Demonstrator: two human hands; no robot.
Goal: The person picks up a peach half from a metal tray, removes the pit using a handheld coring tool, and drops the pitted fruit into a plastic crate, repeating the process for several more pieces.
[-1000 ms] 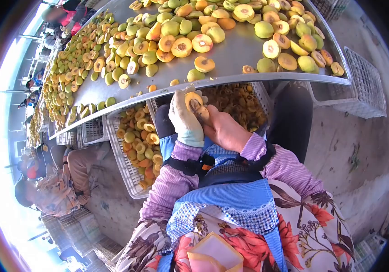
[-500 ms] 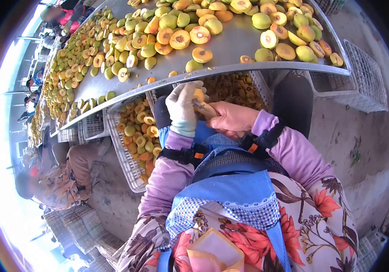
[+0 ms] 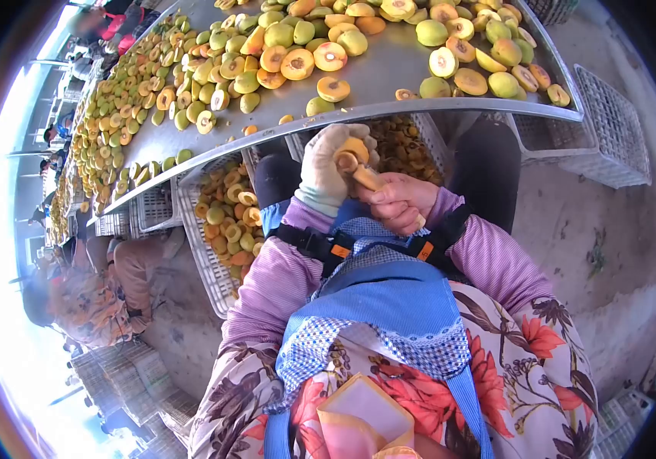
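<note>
My left hand, in a pale work glove, is closed around a peach half with orange flesh, just below the table's front edge. Bare, my right hand grips a tool with a light wooden-looking handle. The tool's head meets the cut face of the fruit; its exact shape cannot be made out. Below the hands lies my blue apron.
A metal table carries many yellow-green peach halves. Under it, a white crate holds fruit halves, and another crate holds brownish pieces. A grey crate stands right. Another person sits at left.
My left hand has turned, so the fruit's cut face and the tool's head show more. My right hand's fingers have curled further round the handle. The view has shifted slightly.
</note>
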